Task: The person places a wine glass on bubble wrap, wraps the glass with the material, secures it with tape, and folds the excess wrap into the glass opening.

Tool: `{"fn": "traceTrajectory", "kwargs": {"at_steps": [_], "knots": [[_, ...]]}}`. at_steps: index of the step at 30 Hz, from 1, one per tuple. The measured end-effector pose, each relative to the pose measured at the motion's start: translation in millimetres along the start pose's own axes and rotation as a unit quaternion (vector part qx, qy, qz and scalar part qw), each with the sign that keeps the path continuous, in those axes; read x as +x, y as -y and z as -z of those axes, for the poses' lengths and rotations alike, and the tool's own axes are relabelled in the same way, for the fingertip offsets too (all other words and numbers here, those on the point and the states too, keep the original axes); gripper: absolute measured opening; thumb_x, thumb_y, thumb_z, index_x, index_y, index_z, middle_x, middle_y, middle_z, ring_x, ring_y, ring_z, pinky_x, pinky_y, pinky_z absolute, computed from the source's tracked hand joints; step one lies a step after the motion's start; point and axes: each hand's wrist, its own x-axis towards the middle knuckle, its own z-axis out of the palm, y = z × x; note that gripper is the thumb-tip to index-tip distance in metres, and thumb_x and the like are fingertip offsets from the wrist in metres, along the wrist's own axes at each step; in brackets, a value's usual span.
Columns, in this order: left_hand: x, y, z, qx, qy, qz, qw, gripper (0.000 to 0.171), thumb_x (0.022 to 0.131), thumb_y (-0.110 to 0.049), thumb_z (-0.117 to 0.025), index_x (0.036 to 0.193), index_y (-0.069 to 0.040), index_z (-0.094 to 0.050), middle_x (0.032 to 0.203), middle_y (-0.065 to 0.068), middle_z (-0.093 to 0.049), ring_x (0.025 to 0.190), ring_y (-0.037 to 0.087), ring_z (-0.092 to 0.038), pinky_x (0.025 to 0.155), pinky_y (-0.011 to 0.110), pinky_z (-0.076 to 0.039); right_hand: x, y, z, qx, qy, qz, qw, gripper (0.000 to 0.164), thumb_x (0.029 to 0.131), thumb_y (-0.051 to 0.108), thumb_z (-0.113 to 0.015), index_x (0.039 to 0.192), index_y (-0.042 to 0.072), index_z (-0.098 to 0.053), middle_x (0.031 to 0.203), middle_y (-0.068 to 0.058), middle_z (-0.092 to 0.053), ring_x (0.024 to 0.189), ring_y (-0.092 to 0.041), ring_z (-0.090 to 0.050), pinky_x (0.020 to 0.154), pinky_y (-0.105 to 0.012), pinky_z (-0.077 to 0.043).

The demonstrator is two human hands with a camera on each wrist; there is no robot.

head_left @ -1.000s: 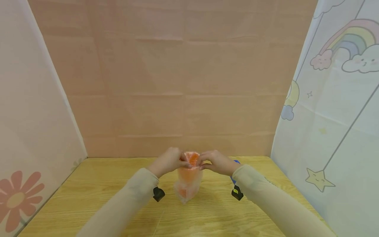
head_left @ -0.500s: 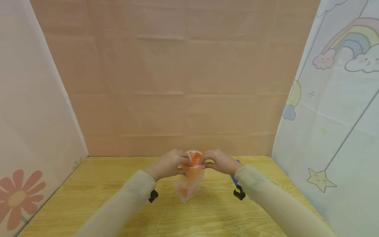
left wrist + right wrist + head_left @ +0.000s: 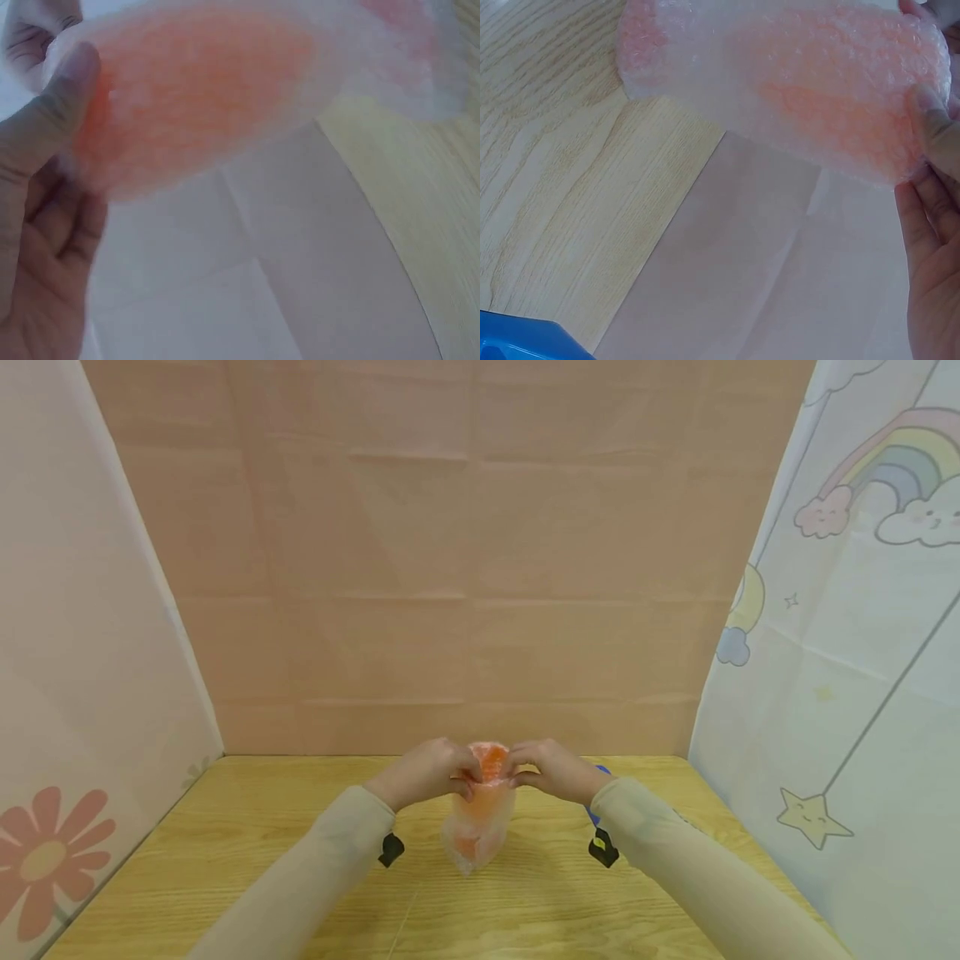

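A translucent bubble-wrap bag (image 3: pixel 486 828) stands upright at the middle of the table, its mouth at the top, with something orange showing through its walls. My left hand (image 3: pixel 429 773) pinches the left side of the mouth between thumb and fingers; in the left wrist view the thumb lies on the bag's (image 3: pixel 202 97) outer face. On the opposite side, my right hand (image 3: pixel 553 772) pinches the right edge of the mouth. From the right wrist, the bag (image 3: pixel 832 90) shows a second reddish-orange patch near its bottom end. What the orange thing is cannot be made out through the wrap.
A blue object (image 3: pixel 525 341) lies on the table to the right, partly behind my right forearm in the head view. The wooden table (image 3: pixel 300 893) meets a tan back sheet (image 3: pixel 465 568), with printed sheets on both sides.
My left fingers shifted outward and down along the bag's rim, then came back slightly. The bag's top leaned a little right and back again. My right hand keeps its grip.
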Motion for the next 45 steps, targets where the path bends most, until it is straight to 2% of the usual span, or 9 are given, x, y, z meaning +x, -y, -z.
{"fn": "traceTrajectory", "kwargs": {"at_steps": [3,7,10,13,17,27,33,40,45], "knots": [[-1.1,2.3,6.0,-0.101,0.013,0.076,0.9918,0.026,0.076,-0.019,-0.079,0.100,-0.010,-0.072,0.100,-0.001,-0.066,0.091,0.012,-0.063,0.082,0.030,-0.055,0,1,0,0.000,0.001,0.001,1.000,0.012,0.087,0.014,-0.070,0.099,0.017,-0.069,0.099,0.005,-0.068,0.092,-0.009,-0.066,0.082,-0.026,-0.055],[-1.3,7.8,11.1,-0.234,-0.042,0.201,0.9504,0.025,0.084,-0.013,-0.073,0.109,-0.008,-0.069,0.109,0.006,-0.060,0.101,0.022,-0.062,0.086,0.038,-0.054,-1,1,-2,-0.007,-0.001,0.003,1.000,0.012,0.086,0.015,-0.070,0.098,0.017,-0.069,0.099,0.006,-0.068,0.091,-0.009,-0.065,0.081,-0.027,-0.055],[2.5,12.3,7.4,-0.265,-0.103,0.281,0.9164,0.025,0.090,-0.018,-0.069,0.113,-0.009,-0.067,0.115,0.008,-0.062,0.103,0.024,-0.063,0.085,0.037,-0.055,0,1,-4,-0.003,-0.001,0.005,1.000,0.012,0.086,0.014,-0.070,0.098,0.017,-0.069,0.099,0.005,-0.068,0.091,-0.009,-0.065,0.081,-0.027,-0.055],[8.8,13.8,-1.0,-0.288,-0.119,0.343,0.8864,0.032,0.091,-0.025,-0.068,0.117,-0.006,-0.066,0.117,0.009,-0.065,0.102,0.024,-0.063,0.084,0.038,-0.055,2,1,-4,0.004,-0.002,0.006,1.000,0.013,0.086,0.014,-0.070,0.098,0.016,-0.069,0.099,0.005,-0.068,0.092,-0.009,-0.065,0.082,-0.027,-0.055],[15.7,12.3,-12.8,-0.313,-0.105,0.381,0.8637,0.029,0.092,-0.020,-0.067,0.113,-0.001,-0.067,0.108,0.011,-0.068,0.092,0.021,-0.065,0.079,0.036,-0.056,4,1,-3,0.015,-0.004,0.005,1.000,0.012,0.086,0.012,-0.070,0.097,0.016,-0.069,0.099,0.004,-0.068,0.092,-0.010,-0.065,0.082,-0.032,-0.056],[24.3,6.5,-15.4,-0.219,-0.119,0.403,0.8807,0.008,0.084,-0.002,-0.069,0.091,-0.002,-0.071,0.086,0.008,-0.067,0.074,0.018,-0.061,0.065,0.029,-0.055,4,2,-3,0.015,-0.010,0.008,1.000,0.012,0.086,0.012,-0.071,0.096,0.016,-0.069,0.097,0.005,-0.068,0.091,-0.009,-0.065,0.081,-0.029,-0.055],[27.6,4.4,-17.1,-0.210,-0.119,0.400,0.8840,0.008,0.083,0.001,-0.067,0.090,-0.003,-0.069,0.085,0.008,-0.066,0.072,0.018,-0.060,0.064,0.028,-0.054,3,3,-3,0.005,-0.006,-0.003,1.000,0.011,0.085,0.014,-0.071,0.096,0.017,-0.069,0.097,0.006,-0.067,0.091,-0.009,-0.065,0.081,-0.033,-0.056],[25.2,7.4,-12.0,-0.233,-0.076,0.396,0.8847,0.024,0.078,-0.018,-0.081,0.092,-0.006,-0.066,0.095,0.008,-0.065,0.082,0.021,-0.061,0.070,0.034,-0.054,3,2,-2,0.007,-0.004,-0.008,1.000,0.011,0.086,0.015,-0.070,0.096,0.018,-0.069,0.098,0.007,-0.067,0.091,-0.008,-0.065,0.081,-0.032,-0.056],[28.4,8.9,-8.9,-0.228,-0.040,0.406,0.8841,0.020,0.078,-0.011,-0.078,0.092,-0.005,-0.066,0.093,0.008,-0.066,0.080,0.021,-0.061,0.070,0.033,-0.054,4,3,-2,0.008,-0.006,-0.009,1.000,0.011,0.085,0.014,-0.071,0.095,0.018,-0.069,0.098,0.007,-0.067,0.091,-0.008,-0.065,0.081,-0.034,-0.056]]}}
